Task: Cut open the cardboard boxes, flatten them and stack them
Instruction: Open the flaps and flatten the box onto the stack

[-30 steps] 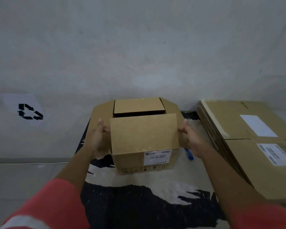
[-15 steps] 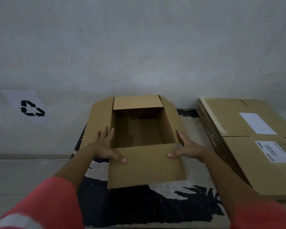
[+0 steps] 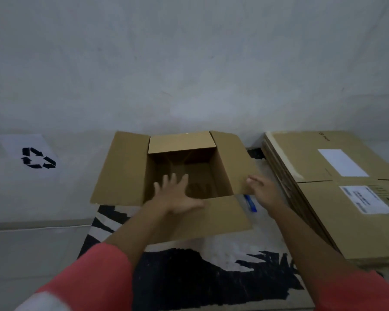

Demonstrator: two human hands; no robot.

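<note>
Cardboard box, upright on a black-and-white patterned mat against the wall, top open with all four flaps folded outward. The left hand lies with fingers spread and straight across the near edge of the opening, holding nothing; the right hand, fingers loosely extended, is at the near corner of the right flap. A blue cutter lies just beside the box, with a stack of flattened boxes to the right and a recycling sign to the left.

Dim grey wall, black-and-white mat, recycling sign.
</note>
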